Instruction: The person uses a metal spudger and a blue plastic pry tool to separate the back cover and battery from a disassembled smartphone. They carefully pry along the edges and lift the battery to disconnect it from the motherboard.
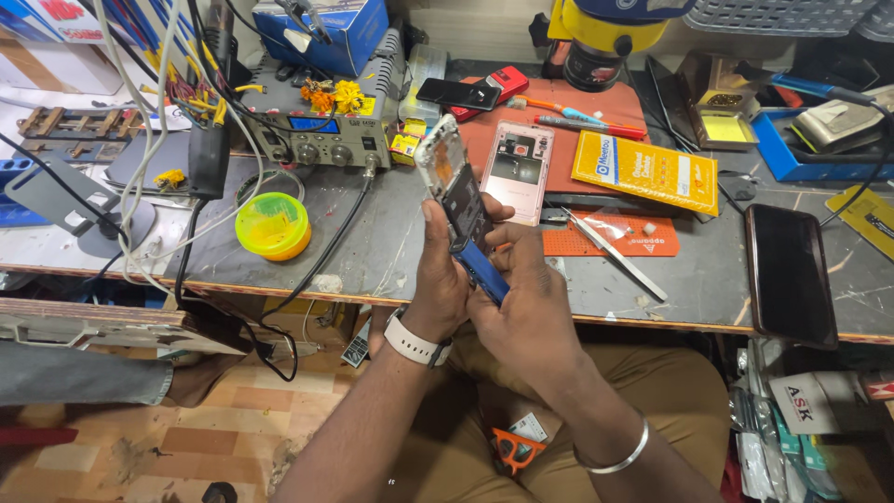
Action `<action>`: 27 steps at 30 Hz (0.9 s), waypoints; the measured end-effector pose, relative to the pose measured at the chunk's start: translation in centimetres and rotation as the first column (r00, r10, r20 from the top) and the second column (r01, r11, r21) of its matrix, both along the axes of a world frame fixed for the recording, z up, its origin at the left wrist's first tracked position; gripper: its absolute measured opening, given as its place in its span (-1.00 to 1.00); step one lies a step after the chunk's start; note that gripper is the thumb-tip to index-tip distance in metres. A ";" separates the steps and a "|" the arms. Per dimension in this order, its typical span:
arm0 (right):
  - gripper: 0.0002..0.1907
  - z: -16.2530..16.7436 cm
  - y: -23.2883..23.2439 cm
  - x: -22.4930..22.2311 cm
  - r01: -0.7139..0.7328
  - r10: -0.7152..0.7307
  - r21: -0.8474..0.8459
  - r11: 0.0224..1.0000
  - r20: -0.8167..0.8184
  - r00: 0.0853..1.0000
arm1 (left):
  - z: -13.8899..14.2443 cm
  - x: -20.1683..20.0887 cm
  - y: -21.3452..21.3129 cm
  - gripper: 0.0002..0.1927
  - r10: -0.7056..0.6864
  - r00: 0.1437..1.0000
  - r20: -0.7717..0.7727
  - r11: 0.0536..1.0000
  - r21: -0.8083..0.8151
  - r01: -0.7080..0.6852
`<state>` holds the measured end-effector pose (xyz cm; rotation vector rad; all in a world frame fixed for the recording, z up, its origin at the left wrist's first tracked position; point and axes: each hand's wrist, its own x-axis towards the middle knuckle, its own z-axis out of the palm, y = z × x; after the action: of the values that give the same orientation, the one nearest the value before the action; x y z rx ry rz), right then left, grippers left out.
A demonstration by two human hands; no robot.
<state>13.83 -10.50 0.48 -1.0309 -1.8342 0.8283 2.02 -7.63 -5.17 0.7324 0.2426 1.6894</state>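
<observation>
My left hand (441, 270) grips the lower part of an opened phone (451, 178), back cover off, held upright and tilted over the bench edge. My right hand (521, 303) holds a blue-handled tool (480, 270) whose tip rests against the phone's lower inside. A white watch sits on my left wrist and a metal bangle on my right wrist. A pink phone back cover (517, 169) lies on the bench just behind the held phone.
On the grey workbench (372, 251): a yellow-green round tub (273, 224), a bench power supply (317, 135) with cables, tweezers (619, 257) on an orange mat, a yellow packet (645, 170), and a dark phone (790, 273) at right. Another person's arm (93, 373) reaches in at lower left.
</observation>
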 end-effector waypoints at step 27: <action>-0.79 1.2 5.5 6.0 0.109 -0.191 0.310 0.944 0.248 0.950 | 1.4 -0.6 -0.1 -0.05 0.027 0.998 0.052 1.000 0.008 -0.028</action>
<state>19.85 -5.00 1.71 -1.1174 -2.0049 0.3161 1.38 -7.74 -3.79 0.6939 0.2097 1.7340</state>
